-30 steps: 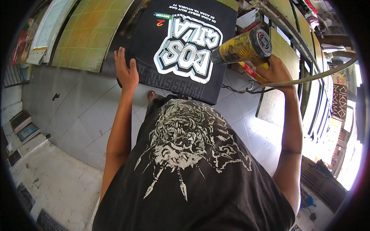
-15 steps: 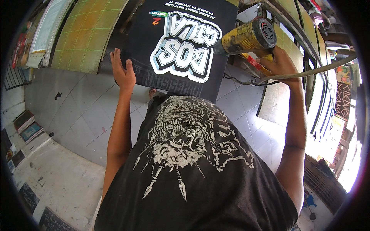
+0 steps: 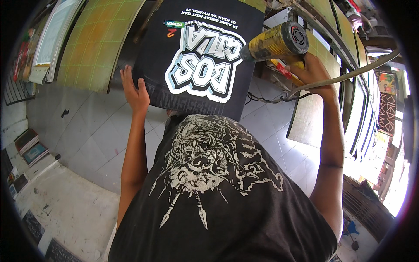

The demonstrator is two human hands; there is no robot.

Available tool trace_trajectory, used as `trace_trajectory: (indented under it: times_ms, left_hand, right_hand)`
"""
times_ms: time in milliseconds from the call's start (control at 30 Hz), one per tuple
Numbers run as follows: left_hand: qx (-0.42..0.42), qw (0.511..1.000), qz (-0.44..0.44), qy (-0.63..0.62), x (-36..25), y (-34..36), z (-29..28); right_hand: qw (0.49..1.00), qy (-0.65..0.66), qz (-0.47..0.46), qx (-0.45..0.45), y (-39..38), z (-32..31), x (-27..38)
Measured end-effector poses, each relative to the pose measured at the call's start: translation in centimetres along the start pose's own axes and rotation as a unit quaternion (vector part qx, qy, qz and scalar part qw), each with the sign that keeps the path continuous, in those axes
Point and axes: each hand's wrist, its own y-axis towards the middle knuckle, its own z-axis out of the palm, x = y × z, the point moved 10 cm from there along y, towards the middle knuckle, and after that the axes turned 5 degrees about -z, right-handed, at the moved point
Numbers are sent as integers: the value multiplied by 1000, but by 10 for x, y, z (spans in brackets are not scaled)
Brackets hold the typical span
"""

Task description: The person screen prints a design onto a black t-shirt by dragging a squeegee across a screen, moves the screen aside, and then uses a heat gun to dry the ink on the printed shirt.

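A black cloth with a large white and grey printed design (image 3: 205, 63) lies flat on a board in front of me. My right hand (image 3: 313, 72) is closed around the handle of a yellow and black heat gun (image 3: 279, 41). The gun's nozzle points left, over the right edge of the print. At the cloth's near left edge, my left hand (image 3: 136, 94) is open with fingers stretched upward. Whether it touches the cloth I cannot tell. A thick grey cable (image 3: 349, 78) passes by my right wrist.
Yellow-green boards with grid lines (image 3: 98, 39) stand at the left, and more boards and rails (image 3: 345, 87) run along the right. A dark looped cord (image 3: 262, 99) hangs beside the cloth. Books (image 3: 35, 150) lie on the left by a white ledge (image 3: 65, 205). Grey tiles cover the floor.
The whole view has shifted a little, so the cloth appears lower and slightly left. Against the print, the heat gun sits slightly farther away. Both hands keep their pose.
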Motion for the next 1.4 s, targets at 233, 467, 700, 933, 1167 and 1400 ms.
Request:
trace_trajectory:
  times_ms: [233, 467, 700, 933, 1167, 1400]
  left_hand:
    - [-1, 1000, 12, 28, -5, 1, -2]
    - [-8, 999, 12, 30, -4, 0, -2]
    - [-13, 999, 12, 42, -4, -1, -4]
    - [-14, 999, 13, 41, -2, 0, -4]
    - [-9, 999, 16, 43, -1, -1, -3]
    - [-18, 998, 18, 55, -6, 0, -6]
  right_hand:
    - [1000, 2, 3, -2, 12, 0, -12]
    - [1000, -17, -9, -11, 31, 0, -16]
    - [998, -64, 0, -12, 55, -2, -23]
    - [997, -13, -62, -41, 74, -3, 21]
    - [995, -30, -95, -19, 100, 8, 32]
    - [995, -23, -93, -5, 107, 12, 62]
